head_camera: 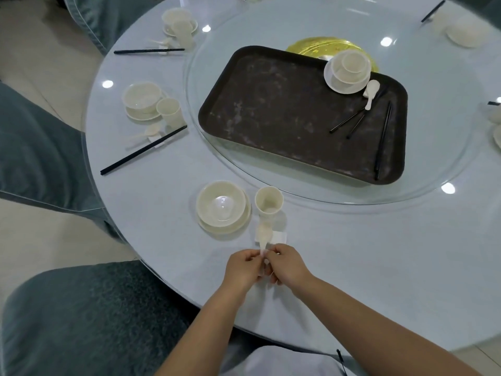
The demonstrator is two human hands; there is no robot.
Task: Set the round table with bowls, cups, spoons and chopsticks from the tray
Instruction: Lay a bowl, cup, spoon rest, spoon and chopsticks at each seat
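At the round table's (pixel 352 253) near edge | left hand (pixel 242 270) and right hand (pixel 287 267) pinch a white spoon's (pixel 263 234) handle between curled fingertips | bowl end seemingly lies on a white rest (pixel 279 237), beside cup (pixel 269 203)

- A pale, cream-coloured floor (pixel 40 50) is seen at the left, beyond the table edge.
- Chairs draped in grey-blue fabric covers are set round the table: one at the lower left (pixel 81 321), one at the left edge (pixel 32 147), and another at the top left (pixel 108 17).
- Round spots of ceiling light (pixel 107 83) are reflected in the glossy surface, which is lit evenly and softly.
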